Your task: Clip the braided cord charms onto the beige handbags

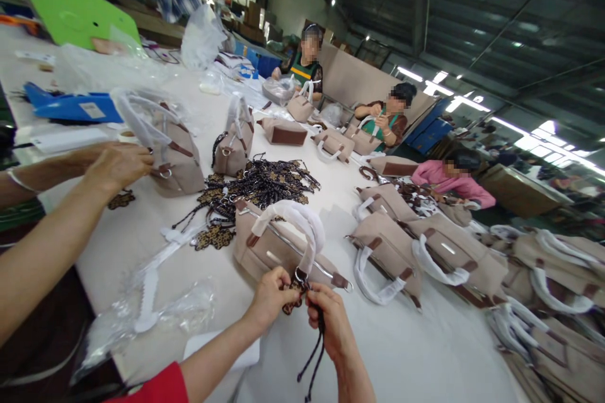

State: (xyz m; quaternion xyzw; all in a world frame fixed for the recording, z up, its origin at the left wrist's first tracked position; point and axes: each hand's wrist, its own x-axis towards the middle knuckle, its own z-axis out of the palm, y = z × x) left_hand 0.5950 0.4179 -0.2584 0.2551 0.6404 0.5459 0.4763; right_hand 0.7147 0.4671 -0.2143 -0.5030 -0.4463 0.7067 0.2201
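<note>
A beige handbag (265, 245) with brown trim and wrapped handles stands in front of me on the white table. At the near base of its handle, my left hand (270, 297) pinches a leopard-print charm (292, 306) close to a metal ring. Beside it, my right hand (331, 318) is closed around the charm's black braided cord (322, 329), whose loose ends hang below the fingers. The fingertips partly cover the charm, so how it joins the ring cannot be made out. Just behind the bag lies a pile of similar charms (269, 179) with black cords.
At left, a co-worker's hands (120, 167) touch another beige bag (177, 160). Many wrapped-handle bags (385, 236) crowd the right side. Clear plastic (189, 308) and a white strip (148, 299) lie near left. Other people (307, 66) work along the far side.
</note>
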